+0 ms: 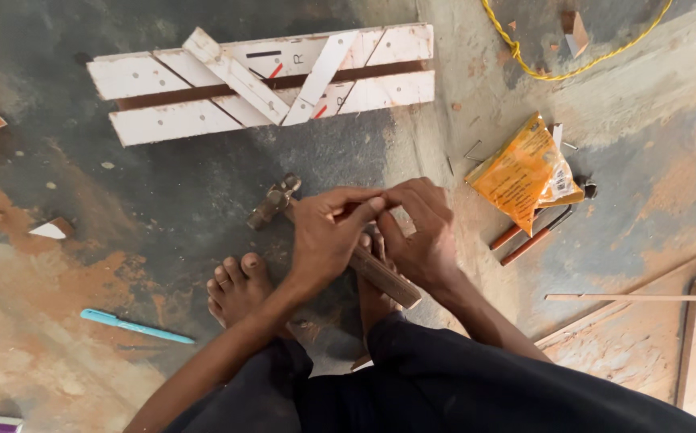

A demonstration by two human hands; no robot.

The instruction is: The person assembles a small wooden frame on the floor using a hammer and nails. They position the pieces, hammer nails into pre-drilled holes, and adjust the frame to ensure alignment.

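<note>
My left hand [325, 240] and my right hand [422, 232] meet fingertip to fingertip just above the floor. Together they pinch a small thin piece [354, 212]; it is too small to tell what it is. Under the hands lies a hammer, its metal head [274, 201] pointing up-left and its wooden handle [386, 281] running down-right. My bare foot [238, 286] rests on the floor just left of the handle. Dark trousers cover my legs at the bottom.
A frame of white-faced boards [163, 120] with two loose slats across it lies at the top. A yellow packet [520, 172], two reddish rods [534, 238], a yellow cord [524, 62], a blue pen [135, 327] and wooden strips [629, 297] lie around.
</note>
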